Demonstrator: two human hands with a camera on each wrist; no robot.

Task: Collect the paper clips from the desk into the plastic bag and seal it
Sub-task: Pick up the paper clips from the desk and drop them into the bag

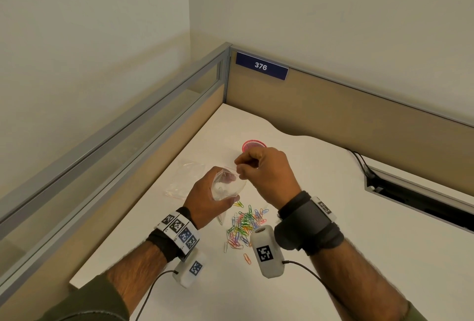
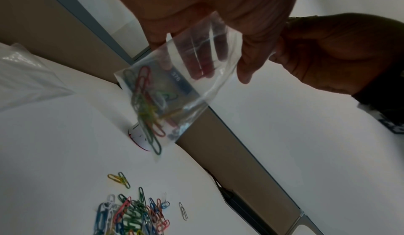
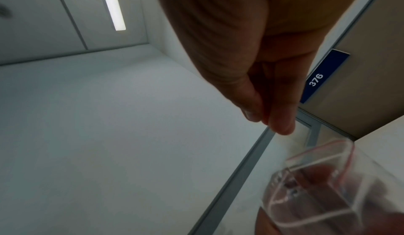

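My left hand (image 1: 205, 198) grips a small clear zip bag (image 1: 228, 184) with a red seal line and holds it above the desk with its mouth open. In the left wrist view several coloured paper clips (image 2: 148, 111) lie at the bottom of the bag (image 2: 196, 76). My right hand (image 1: 261, 169) hovers at the bag's mouth with thumb and fingers curled together. In the right wrist view its fingertips (image 3: 282, 126) are pinched just above the bag's rim (image 3: 317, 159), and no clip shows between them. A loose pile of coloured paper clips (image 1: 243, 225) lies on the white desk (image 1: 333, 218) below both hands.
A pink mesh cup (image 1: 254, 145) stands behind my right hand. Spare clear bags (image 1: 184, 179) lie to the left of the held bag. A cable slot (image 1: 410, 192) with black leads opens at the right. Partition walls with a blue "376" sign (image 1: 261, 66) close the desk's far corner.
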